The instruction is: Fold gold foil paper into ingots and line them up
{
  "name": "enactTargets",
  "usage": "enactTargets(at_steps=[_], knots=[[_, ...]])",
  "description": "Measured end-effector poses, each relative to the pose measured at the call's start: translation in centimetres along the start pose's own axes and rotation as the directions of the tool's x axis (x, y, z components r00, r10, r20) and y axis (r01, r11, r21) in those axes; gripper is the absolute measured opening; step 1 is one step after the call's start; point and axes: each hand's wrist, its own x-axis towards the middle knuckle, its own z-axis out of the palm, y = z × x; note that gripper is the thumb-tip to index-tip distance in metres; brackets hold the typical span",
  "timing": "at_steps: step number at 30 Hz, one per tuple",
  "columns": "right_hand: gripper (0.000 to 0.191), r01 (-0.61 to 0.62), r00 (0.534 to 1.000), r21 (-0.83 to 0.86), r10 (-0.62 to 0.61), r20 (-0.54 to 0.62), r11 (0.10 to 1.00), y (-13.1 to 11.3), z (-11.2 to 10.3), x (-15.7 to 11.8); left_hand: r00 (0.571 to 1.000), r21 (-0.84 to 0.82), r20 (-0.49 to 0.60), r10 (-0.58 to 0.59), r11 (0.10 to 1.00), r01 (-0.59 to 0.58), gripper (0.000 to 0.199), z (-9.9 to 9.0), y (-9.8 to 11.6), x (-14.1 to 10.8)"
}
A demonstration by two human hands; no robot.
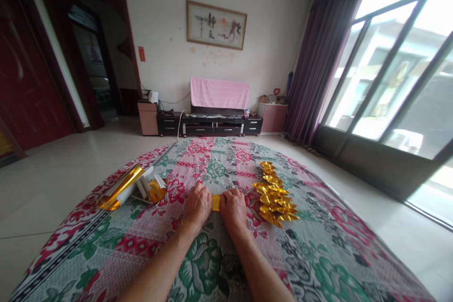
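Note:
Between my two hands a small piece of gold foil paper (pixel 215 203) lies low over the patterned cloth, its ends hidden under my fingers. My left hand (pixel 198 204) is closed on its left end, knuckles up. On the other end my right hand (pixel 233 205) is curled the same way. To the right stands a row of folded gold paper ingots (pixel 274 193), bunched close together. Over on the left lie a gold foil roll (pixel 122 188) and a pile of gold and white paper sheets (pixel 152 186).
A flowered cloth (pixel 215 170) covers the round surface under my hands. Beyond it stand a low black TV cabinet (pixel 198 130) and a screen draped with a pink towel (pixel 219 93). Tall windows (pixel 389 80) and a purple curtain (pixel 318 56) are at the right.

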Motion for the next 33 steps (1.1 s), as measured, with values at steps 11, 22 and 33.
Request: enactTargets(at_steps=[11, 22, 33], knots=[[0.021, -0.004, 0.999, -0.025, 0.004, 0.032, 1.000, -0.3, 0.2, 0.2, 0.999, -0.084, 0.009, 0.034, 0.996, -0.033, 0.021, 0.5, -0.5, 0.1], [0.023, 0.050, 0.998, 0.013, -0.049, -0.039, 0.999, 0.1, 0.4, -0.3, 0.987, -0.078, 0.105, 0.123, 0.990, -0.115, 0.023, 0.8, -0.9, 0.4], [0.010, 0.090, 0.995, 0.071, -0.087, -0.042, 0.993, 0.1, 0.0, -1.3, 0.969, -0.154, 0.158, 0.190, 0.974, -0.166, 0.017, 0.6, -1.7, 0.3]])
